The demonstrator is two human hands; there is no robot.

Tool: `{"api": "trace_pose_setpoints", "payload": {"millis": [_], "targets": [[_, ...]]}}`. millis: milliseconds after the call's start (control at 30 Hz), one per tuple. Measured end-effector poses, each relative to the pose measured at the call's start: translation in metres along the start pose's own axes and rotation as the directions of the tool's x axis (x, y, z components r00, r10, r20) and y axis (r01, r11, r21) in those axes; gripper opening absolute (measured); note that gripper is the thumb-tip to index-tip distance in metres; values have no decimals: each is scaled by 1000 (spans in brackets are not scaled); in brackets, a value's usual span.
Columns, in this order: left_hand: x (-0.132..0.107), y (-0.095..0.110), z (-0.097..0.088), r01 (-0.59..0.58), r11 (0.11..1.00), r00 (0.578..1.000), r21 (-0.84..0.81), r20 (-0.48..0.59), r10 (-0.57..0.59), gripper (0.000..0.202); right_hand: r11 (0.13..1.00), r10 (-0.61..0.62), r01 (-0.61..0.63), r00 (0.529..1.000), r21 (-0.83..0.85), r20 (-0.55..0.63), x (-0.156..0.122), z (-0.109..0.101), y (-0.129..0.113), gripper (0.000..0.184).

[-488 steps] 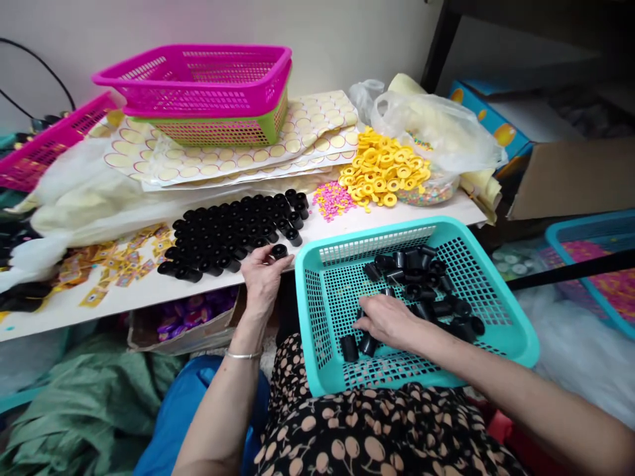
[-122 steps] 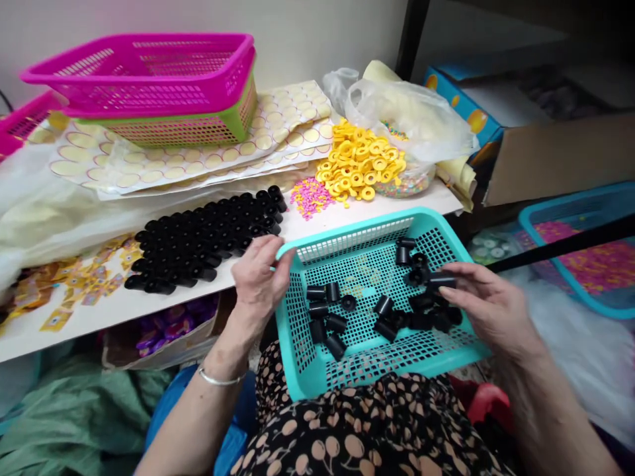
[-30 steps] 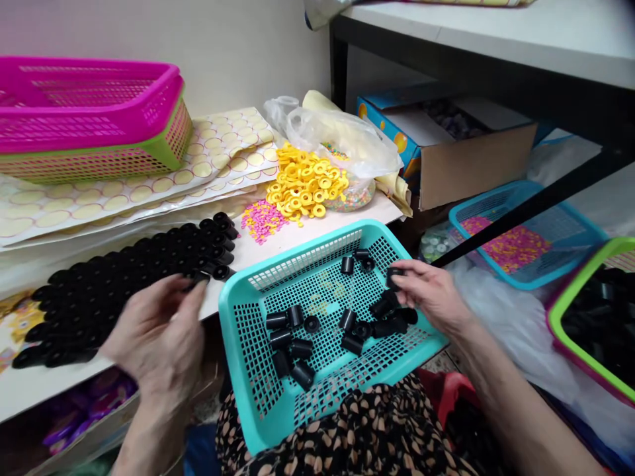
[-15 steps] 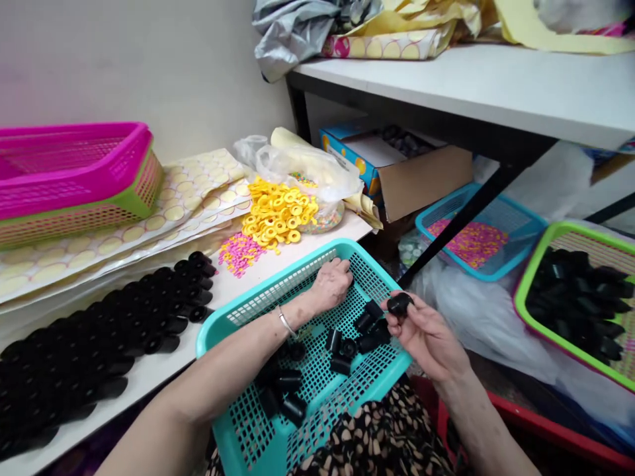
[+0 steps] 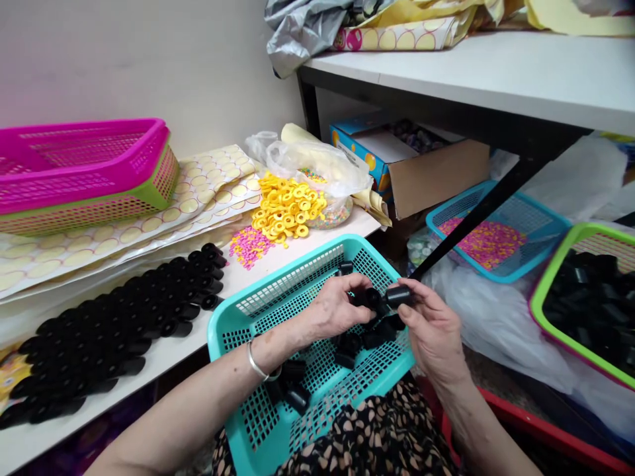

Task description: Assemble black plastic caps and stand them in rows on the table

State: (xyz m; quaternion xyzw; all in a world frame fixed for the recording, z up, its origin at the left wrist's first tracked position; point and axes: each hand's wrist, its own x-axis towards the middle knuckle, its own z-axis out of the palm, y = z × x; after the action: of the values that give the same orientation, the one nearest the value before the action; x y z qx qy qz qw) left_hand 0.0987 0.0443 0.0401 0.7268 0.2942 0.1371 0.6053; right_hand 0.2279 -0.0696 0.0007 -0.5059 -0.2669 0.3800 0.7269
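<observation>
A teal mesh basket [image 5: 278, 301] rests on my lap with several short black plastic tubes [image 5: 297, 396] in it. My left hand [image 5: 333, 311] reaches over the basket, fingers pinched on a black tube [image 5: 371, 299]. Close beside it, my right hand [image 5: 432, 327] grips another black tube [image 5: 398, 295] by its fingertips. The two tubes are nearly touching above the basket's right side. On the white tabletop to the left, rows of black tubes [image 5: 124, 317] lie side by side.
Stacked pink and green baskets [image 5: 84, 172] sit on sticker sheets [image 5: 208, 192]. Yellow rings [image 5: 288, 211], pink beads [image 5: 248, 243] and a plastic bag [image 5: 322, 168] lie on the tabletop. Right: a cardboard box [image 5: 431, 172], a blue basket of pink beads [image 5: 491, 231], a green basket of black tubes [image 5: 590, 297], a shelf above.
My left hand came from the far rim of the teal basket and closed on a black tube beside my right hand. The view shifted slightly left.
</observation>
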Motion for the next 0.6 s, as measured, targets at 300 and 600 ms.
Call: {"api": "trace_pose_setpoints", "payload": {"millis": [300, 600], "targets": [[-4, 2, -4, -58, 995, 996, 82, 70, 53, 20, 978, -87, 101, 993, -181, 84, -2, -2, -3, 34], [-8, 3, -6, -28, 999, 999, 23, 29, 28, 19, 954, -120, 149, 985, -262, 122, -4, 0, -5, 34]]}}
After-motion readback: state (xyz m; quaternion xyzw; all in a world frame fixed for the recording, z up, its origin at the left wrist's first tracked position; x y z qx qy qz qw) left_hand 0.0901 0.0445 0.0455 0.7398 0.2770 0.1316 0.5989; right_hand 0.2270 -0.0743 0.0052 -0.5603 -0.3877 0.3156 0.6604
